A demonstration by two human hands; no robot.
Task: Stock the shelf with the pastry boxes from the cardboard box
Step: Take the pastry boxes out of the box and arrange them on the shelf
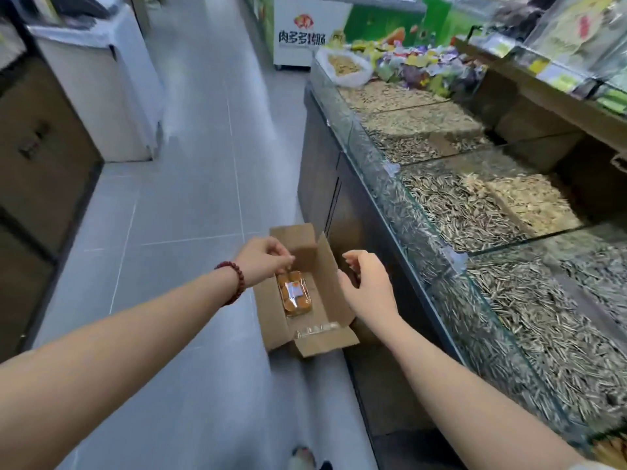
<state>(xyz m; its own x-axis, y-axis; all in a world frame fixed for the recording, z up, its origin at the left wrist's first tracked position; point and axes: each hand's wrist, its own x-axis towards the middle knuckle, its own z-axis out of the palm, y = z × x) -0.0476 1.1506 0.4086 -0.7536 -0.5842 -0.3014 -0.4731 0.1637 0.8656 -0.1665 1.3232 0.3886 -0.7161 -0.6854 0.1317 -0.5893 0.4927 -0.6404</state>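
An open cardboard box (271, 320) stands on the grey floor beside the counter, flaps up. Inside lies a clear pastry box (294, 297) of orange-brown pastries with a small label. The top edge of another clear pastry box (317, 329) shows at the near end. My left hand (263, 257), with a red bead bracelet on the wrist, is over the far end of the pastry box, fingertips pinched at its edge. My right hand (368, 283) hovers over the box's right flap, fingers curled apart, holding nothing.
A dark counter (325, 184) on the right carries glass bins (451, 205) of sunflower seeds and wrapped sweets. Wooden shelves (549, 106) rise behind them. A white freezer (112, 96) stands far left, a white sign (305, 32) at the aisle's end. My shoe (302, 457) shows at the bottom.
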